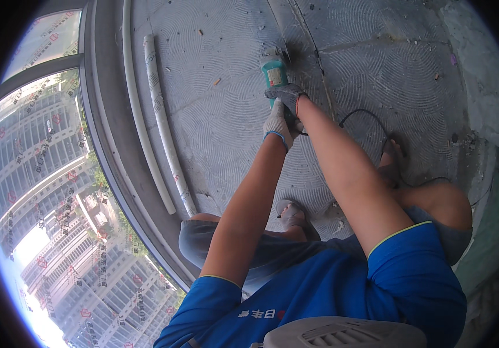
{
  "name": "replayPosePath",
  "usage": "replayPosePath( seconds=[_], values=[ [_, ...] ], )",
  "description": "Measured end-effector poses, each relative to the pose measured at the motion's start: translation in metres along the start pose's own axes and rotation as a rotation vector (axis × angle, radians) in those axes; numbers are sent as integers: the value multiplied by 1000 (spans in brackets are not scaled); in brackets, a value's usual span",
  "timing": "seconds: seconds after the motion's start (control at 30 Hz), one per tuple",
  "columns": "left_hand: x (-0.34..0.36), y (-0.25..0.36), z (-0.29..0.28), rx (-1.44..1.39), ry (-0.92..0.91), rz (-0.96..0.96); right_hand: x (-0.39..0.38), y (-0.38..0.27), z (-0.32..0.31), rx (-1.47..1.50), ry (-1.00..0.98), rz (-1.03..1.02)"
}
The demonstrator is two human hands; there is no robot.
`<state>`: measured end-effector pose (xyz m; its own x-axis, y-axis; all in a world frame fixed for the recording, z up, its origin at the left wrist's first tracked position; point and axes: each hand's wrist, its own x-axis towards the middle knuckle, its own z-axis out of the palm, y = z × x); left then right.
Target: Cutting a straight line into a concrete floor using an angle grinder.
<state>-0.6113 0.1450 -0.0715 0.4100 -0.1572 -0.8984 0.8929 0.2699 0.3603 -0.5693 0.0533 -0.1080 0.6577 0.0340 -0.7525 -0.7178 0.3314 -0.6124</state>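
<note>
Both my hands are closed on a teal angle grinder [274, 72], its head and thin disc pointing away from me at the floor. My right hand [287, 96], in a dark grey glove with a red cuff edge, wraps the body behind the head. Nearer to me, my left hand [276, 123], in a pale glove with a blue cuff edge, grips the rear part. The disc's edge is beside a dark dusty patch [298, 51] on the tiled floor [220, 116]; whether it touches cannot be made out. A dark line [310, 40] runs through the floor there.
A black power cord [371, 112] curls right past my foot [392, 153]. Two long pipes, one plain white [139, 116] and one in printed wrap [160, 110], lie left beside the window frame [95, 104]. Small debris [217, 82] dots the floor.
</note>
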Motion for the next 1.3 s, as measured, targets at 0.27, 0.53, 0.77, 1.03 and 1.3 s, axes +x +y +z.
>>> replayPosePath(
  seconds=[0.27, 0.53, 0.77, 1.03, 1.3],
  values=[
    [-17, -2, 1, -30, -9, -3, -1, 11, 2, 2, -12, 9],
    [-14, -15, -3, -41, -39, -6, -12, 17, -3, 39, 7, 31],
    [-23, -22, 1, -46, 153, -27, -5, 40, -5, 107, -27, -29],
    [-40, -24, 4, -94, 221, 18, 10, 59, -13, 142, -50, 40],
    [-36, -32, 1, -100, 239, 55, -5, 55, -11, 283, -87, 86]
  ],
)
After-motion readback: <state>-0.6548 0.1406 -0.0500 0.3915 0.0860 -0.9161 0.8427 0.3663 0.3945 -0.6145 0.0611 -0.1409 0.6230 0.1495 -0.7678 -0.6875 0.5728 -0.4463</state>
